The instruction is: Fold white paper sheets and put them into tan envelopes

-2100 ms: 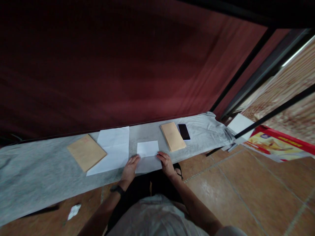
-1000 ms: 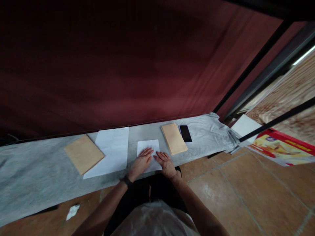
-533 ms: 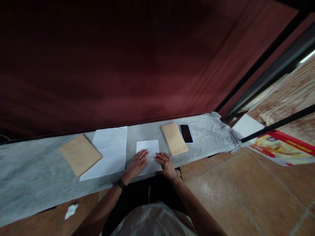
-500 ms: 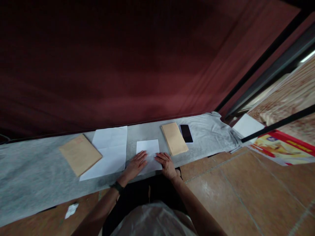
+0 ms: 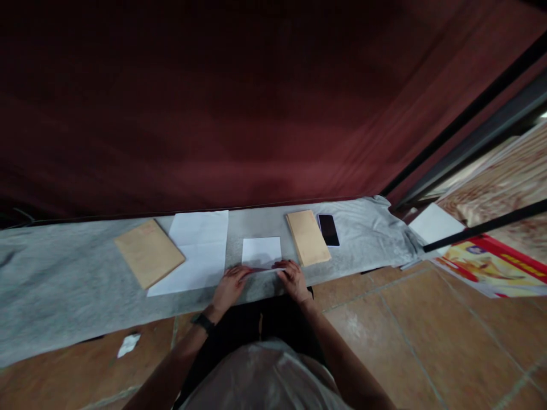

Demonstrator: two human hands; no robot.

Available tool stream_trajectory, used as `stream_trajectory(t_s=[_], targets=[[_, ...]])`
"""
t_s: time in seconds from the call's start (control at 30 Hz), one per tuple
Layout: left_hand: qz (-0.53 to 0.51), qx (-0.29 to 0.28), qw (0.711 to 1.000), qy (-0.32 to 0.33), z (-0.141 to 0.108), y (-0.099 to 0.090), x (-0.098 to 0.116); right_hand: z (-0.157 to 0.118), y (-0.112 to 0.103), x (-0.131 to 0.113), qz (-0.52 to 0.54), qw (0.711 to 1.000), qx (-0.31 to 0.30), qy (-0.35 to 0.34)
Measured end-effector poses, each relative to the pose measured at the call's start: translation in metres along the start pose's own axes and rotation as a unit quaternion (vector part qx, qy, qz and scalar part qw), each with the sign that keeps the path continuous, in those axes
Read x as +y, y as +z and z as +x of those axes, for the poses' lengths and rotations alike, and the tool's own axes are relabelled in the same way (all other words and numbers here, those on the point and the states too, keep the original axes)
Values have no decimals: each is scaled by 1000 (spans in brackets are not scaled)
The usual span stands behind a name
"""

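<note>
A white sheet of paper point(image 5: 261, 249) lies in front of me on the grey cloth, its near part lifted and bent upward. My left hand point(image 5: 231, 286) grips the raised edge at its left end, fingers closed on it. At the right end my right hand point(image 5: 293, 279) pinches the same edge. Close to my right hand is a stack of brown envelopes point(image 5: 308, 238). Larger white sheets point(image 5: 205, 250) lie to the left of my left hand, partly covered by another brown envelope stack point(image 5: 150, 253).
The grey cloth point(image 5: 81, 282) covers a long narrow surface against a dark red wall point(image 5: 239, 136). A phone point(image 5: 329, 230) rests beside the right envelopes. At the right stand a black metal bar point(image 5: 491, 228) and a red-and-yellow box point(image 5: 496, 265). Crumpled white paper point(image 5: 129, 344) is on the tiled floor.
Both hands were lying on the flat paper; now they hold its near edge, which has come up off the cloth. The whole view has shifted slightly.
</note>
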State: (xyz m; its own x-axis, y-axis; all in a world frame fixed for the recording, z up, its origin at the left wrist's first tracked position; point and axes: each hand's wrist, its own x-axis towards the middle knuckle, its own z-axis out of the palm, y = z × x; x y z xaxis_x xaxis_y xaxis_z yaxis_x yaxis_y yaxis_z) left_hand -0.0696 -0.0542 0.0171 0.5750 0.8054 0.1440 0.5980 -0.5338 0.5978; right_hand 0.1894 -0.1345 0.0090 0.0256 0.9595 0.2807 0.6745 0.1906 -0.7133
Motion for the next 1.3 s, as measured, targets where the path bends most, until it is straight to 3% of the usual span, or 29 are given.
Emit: stream_trajectory(t_s=[0.23,0.47,0.63,0.83,1.03,1.3], targets=[[-48,97,990,-95,-13,6,12,-5,10,-1,-26,997,56,37],[-122,46,982,-139,-14,1,17,-3,14,1,-57,995,60,54],[-19,89,976,-199,-8,6,26,5,21,-4,-163,980,82,73],[146,65,951,-265,16,5,48,20,22,-11,-244,963,71,84],[186,48,944,-270,29,2,48,29,22,-16,-235,963,36,124],[181,45,946,-264,39,6,40,35,22,-18,-245,962,40,114]])
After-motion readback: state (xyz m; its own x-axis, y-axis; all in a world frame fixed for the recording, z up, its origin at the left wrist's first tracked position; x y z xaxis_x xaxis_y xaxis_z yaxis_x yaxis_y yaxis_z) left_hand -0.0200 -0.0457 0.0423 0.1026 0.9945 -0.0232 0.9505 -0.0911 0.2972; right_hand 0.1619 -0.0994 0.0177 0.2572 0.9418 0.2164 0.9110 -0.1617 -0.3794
